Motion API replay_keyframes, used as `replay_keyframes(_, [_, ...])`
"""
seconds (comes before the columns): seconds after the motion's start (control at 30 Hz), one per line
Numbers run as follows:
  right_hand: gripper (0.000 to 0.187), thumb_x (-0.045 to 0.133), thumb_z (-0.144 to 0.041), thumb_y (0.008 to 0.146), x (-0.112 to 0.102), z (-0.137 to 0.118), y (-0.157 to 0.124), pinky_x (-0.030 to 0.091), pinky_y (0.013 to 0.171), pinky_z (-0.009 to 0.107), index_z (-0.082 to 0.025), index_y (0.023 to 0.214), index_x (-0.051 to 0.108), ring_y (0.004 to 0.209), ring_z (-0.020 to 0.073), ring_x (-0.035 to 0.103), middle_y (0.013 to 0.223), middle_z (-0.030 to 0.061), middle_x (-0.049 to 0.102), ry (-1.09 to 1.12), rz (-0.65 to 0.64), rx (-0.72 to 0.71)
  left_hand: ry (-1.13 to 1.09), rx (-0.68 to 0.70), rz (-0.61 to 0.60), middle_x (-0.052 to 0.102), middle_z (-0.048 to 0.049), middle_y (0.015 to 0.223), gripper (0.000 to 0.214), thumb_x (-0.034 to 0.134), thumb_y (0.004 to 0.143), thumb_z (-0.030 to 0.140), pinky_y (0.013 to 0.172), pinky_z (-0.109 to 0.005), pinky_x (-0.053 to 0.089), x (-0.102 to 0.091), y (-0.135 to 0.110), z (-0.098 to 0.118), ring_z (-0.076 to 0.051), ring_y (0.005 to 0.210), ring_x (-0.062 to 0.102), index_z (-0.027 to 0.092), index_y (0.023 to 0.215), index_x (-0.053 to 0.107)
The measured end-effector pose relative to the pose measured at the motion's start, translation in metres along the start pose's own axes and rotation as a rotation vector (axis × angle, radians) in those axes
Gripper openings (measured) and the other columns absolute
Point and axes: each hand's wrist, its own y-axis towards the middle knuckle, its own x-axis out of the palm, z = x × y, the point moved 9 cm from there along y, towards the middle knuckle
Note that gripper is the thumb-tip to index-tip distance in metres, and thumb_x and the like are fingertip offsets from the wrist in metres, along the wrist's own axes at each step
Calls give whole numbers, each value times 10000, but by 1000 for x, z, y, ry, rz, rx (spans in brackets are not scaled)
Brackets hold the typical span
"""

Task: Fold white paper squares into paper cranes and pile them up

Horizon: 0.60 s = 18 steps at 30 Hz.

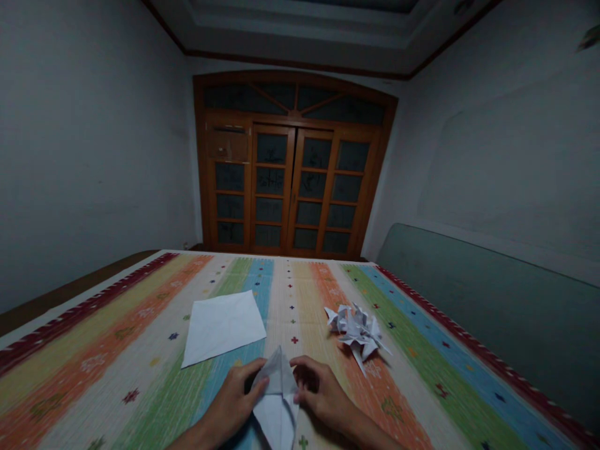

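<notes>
A partly folded sheet of white paper (276,406) lies at the near edge of the view, pointed at its far end, with a crease down its middle and another across it. My left hand (234,394) grips its left edge between thumb and fingers. On the opposite side, my right hand (321,387) pinches the right edge with curled fingers. Beyond my left hand rests a flat white square sheet (225,325). Past my right hand sits a pile of folded white paper figures (359,331) with pointed tips, overlapping so that single shapes are hard to separate.
A striped, multicoloured cloth (154,350) covers the table. Along the right side runs a grey-green panel (478,294), resembling a seat back. Wooden double doors with glass panes (293,187) stand beyond the table's far edge, between pale walls.
</notes>
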Motion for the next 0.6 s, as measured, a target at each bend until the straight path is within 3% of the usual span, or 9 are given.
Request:
replay_keyframes(0.23, [410, 684, -79, 642, 0, -4, -6, 469, 705, 308, -159, 1040, 740, 774, 220, 609, 835, 30, 666, -206, 21, -14, -14, 38, -80, 789, -66, 947, 337, 530, 941, 334, 898, -350, 506, 4, -1, 23, -278, 900, 688, 189, 1110, 782])
replay_keyframes(0.4, [377, 718, -56, 674, 3, -15, -9, 451, 779, 331, -155, 1037, 750, 841, 238, 614, 910, 66, 697, -430, 16, -80, 32, 71, -62, 786, -90, 1101, 315, 546, 936, 304, 949, -358, 496, 6, -3, 21, -293, 1020, 690, 212, 1131, 777])
replay_keyframes(0.6, [333, 744, -20, 693, 2, -10, -10, 425, 786, 319, -168, 991, 736, 829, 222, 597, 883, 45, 685, -537, 44, -91, 77, 91, -76, 780, -98, 1142, 318, 557, 958, 285, 981, -389, 487, 10, -3, 14, -291, 1046, 681, 223, 1201, 753])
